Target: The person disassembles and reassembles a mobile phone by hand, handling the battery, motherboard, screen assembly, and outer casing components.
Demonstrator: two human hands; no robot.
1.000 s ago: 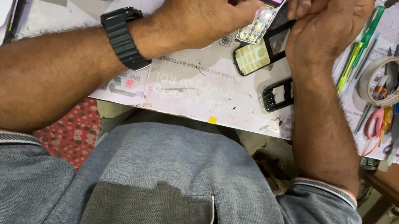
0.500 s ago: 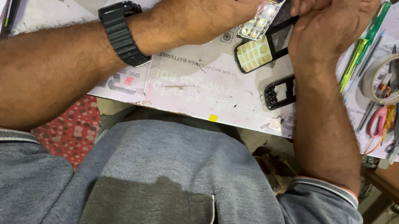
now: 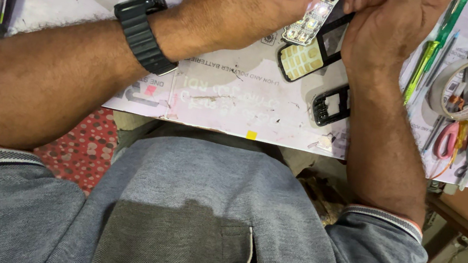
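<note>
A small opened phone with a lit red screen and bare white key board [image 3: 314, 10] is being pinched tight between the left hand [image 3: 247, 8] and right hand [image 3: 388, 24], above the black phone cover with pale keys [image 3: 308, 56], so it keeps steady.

Phone repair workbench, opened handset [image 3: 314, 13], loose phone frames [image 3: 331, 104], tape roll [image 3: 465, 87], cutters [image 3: 446, 141], screwdrivers [image 3: 420, 67]

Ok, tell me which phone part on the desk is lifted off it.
The keypad board with the red screen: both hands pinch it above the desk, while the yellow-keyed front cover and black frame lie flat.
</note>
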